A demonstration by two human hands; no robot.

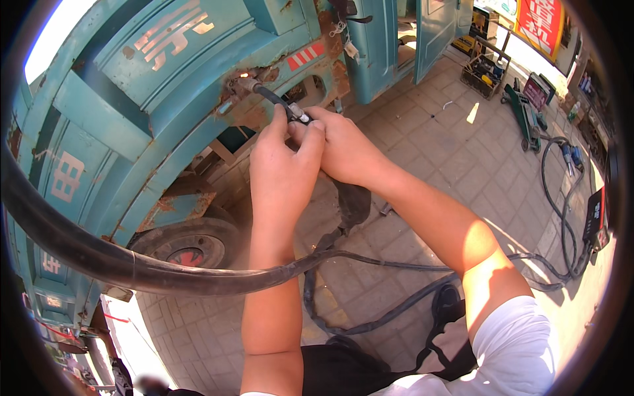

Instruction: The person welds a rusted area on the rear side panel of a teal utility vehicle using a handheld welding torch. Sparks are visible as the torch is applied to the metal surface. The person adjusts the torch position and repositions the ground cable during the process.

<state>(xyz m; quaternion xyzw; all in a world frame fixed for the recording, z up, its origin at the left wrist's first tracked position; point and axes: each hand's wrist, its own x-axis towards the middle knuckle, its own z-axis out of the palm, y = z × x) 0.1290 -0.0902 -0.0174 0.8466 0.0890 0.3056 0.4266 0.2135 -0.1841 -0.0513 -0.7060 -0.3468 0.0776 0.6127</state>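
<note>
A welding torch with a black neck and a dull metal nozzle points at a rusty, broken edge of a teal truck body. A small orange-bright spot shows at the nozzle's tip. My left hand is closed, its thumb and fingers pinching at the torch just behind the neck. Against it, my right hand is also closed around the torch. A small silver-and-white metal piece shows between the fingertips. Below the right hand hangs a dark black part, joined to a cable. My fingers hide the torch's middle.
A thick black hose arcs across the near left, over my left forearm. Black cables loop over the paving toward a red-and-black box. A wheel sits under the truck. At far right stand a toolbox and a green floor jack.
</note>
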